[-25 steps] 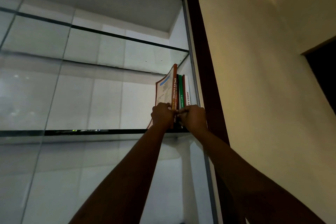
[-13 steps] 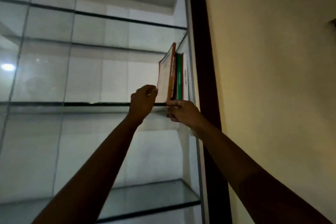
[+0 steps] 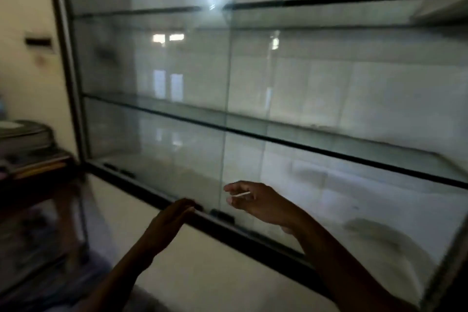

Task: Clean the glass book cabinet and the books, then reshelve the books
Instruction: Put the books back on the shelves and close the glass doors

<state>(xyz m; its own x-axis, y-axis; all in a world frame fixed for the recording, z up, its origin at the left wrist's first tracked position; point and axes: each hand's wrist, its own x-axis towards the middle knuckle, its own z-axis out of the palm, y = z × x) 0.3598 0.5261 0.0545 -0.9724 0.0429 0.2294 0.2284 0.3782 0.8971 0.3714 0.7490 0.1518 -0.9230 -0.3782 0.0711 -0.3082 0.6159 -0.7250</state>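
The glass book cabinet (image 3: 278,88) fills most of the frame, its glass shelves (image 3: 291,139) slanting down to the right above a dark bottom rail (image 3: 228,230). At far left, blurred things lie on a dark counter (image 3: 27,180). Low in the centre, the right hand (image 3: 260,201) reaches inside, fingers loosely spread, gripping nothing. The left hand (image 3: 172,220) lies flat and released by the rail.

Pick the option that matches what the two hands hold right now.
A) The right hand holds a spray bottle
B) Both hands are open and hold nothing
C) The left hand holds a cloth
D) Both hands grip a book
B: the left hand and the right hand both show spread fingers with nothing in them, near the bottom frame of the glass cabinet.
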